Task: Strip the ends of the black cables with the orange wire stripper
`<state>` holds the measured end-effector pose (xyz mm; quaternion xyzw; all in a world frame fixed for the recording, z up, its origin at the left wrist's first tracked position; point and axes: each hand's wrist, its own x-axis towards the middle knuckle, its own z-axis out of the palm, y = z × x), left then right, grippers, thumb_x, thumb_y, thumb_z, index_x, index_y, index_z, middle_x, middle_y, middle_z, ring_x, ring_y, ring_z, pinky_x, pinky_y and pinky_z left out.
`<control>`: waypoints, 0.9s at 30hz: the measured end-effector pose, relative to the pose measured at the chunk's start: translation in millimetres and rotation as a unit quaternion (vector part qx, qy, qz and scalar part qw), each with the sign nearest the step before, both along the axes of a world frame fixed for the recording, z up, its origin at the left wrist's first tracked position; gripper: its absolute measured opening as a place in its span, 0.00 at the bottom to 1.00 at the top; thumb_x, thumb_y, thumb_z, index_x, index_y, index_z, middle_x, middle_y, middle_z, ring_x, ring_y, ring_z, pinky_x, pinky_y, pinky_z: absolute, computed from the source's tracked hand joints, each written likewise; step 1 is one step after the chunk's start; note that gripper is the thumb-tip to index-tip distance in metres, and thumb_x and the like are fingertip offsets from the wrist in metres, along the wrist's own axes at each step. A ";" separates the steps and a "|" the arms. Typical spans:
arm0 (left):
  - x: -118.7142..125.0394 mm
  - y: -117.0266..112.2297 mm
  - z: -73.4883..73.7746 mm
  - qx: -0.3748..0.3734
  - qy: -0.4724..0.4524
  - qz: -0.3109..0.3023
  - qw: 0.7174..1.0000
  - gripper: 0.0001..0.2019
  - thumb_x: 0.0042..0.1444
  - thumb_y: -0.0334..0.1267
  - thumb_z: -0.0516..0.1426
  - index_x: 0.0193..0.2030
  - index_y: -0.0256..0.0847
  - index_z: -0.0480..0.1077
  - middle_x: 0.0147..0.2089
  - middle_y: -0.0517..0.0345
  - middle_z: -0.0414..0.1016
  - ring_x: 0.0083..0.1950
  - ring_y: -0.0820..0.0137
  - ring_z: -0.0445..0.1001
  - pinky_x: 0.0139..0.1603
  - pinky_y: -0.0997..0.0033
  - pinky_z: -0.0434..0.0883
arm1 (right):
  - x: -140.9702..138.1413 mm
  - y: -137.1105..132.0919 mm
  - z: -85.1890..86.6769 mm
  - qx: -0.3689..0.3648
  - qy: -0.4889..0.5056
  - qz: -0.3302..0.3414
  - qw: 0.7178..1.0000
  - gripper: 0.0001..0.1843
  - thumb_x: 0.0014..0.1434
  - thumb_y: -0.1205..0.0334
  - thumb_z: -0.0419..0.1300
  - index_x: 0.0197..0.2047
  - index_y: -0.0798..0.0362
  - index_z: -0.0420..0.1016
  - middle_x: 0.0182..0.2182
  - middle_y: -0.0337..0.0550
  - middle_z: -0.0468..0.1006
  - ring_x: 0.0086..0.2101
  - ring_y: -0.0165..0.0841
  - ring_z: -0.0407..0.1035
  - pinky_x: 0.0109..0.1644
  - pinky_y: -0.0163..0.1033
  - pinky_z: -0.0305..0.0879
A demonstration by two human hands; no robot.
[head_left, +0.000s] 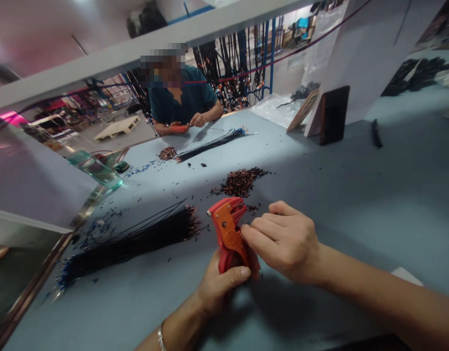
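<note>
My left hand (219, 285) is wrapped round the handles of a red and orange wire stripper (228, 234), whose jaws point up and away from me. My right hand (283, 241) is closed in a pinch right beside the stripper's jaw; what its fingertips hold is too small to see. A bundle of thin black wires (136, 241) lies on the blue table (356, 204) to the left of the tool. A pile of dark stripped scraps (241, 181) sits just beyond the tool.
Across the table a person in a teal shirt (184, 100) holds another red tool (178, 128), with a second wire bundle (213, 141) and scrap pile (167, 153) nearby. A dark phone (334, 114) leans against a white board at right. A clear container (98, 169) stands at left.
</note>
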<state>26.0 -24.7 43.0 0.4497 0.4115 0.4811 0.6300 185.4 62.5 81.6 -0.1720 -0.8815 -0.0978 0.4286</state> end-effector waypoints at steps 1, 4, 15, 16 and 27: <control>-0.1 0.0 0.0 -0.001 0.001 -0.003 1.000 0.15 0.51 0.48 0.62 0.32 0.35 0.73 0.29 0.51 0.72 0.34 0.65 0.68 0.38 0.66 0.65 | -0.1 -0.3 0.8 -0.001 0.000 -0.001 1.000 0.16 0.62 0.73 0.52 0.24 0.54 0.72 0.18 0.35 0.64 0.22 0.28 0.54 0.35 0.40 0.51; -0.7 -0.2 -0.8 0.000 0.000 -0.010 1.000 0.15 0.51 0.48 0.62 0.33 0.35 0.72 0.30 0.51 0.72 0.34 0.65 0.68 0.38 0.66 0.65 | 0.0 -0.7 2.4 -0.014 0.004 0.003 1.000 0.16 0.60 0.74 0.51 0.24 0.54 0.71 0.17 0.35 0.62 0.22 0.28 0.52 0.37 0.41 0.53; 4.6 0.0 -3.6 -0.011 -0.059 0.008 0.998 0.14 0.51 0.45 0.64 0.36 0.37 0.67 0.28 0.57 0.67 0.29 0.70 0.67 0.33 0.69 0.65 | 0.2 1.2 -1.1 -0.038 0.006 0.008 0.999 0.17 0.61 0.74 0.50 0.24 0.54 0.70 0.18 0.33 0.61 0.22 0.27 0.52 0.45 0.43 0.54; 4.5 -0.2 -4.6 -0.012 -0.063 0.007 0.998 0.14 0.52 0.44 0.64 0.36 0.37 0.67 0.28 0.58 0.67 0.29 0.70 0.67 0.33 0.69 0.65 | 0.0 1.3 -1.2 -0.039 0.007 0.007 0.999 0.17 0.62 0.74 0.50 0.24 0.54 0.71 0.18 0.33 0.61 0.22 0.27 0.52 0.45 0.43 0.54; 3.9 -1.0 -11.0 -0.001 -0.069 0.009 0.998 0.13 0.53 0.42 0.63 0.39 0.37 0.66 0.29 0.59 0.66 0.30 0.71 0.67 0.33 0.68 0.65 | -1.9 2.8 -1.5 -0.076 0.037 0.001 0.996 0.14 0.59 0.74 0.54 0.24 0.54 0.73 0.17 0.33 0.66 0.21 0.26 0.55 0.47 0.44 0.55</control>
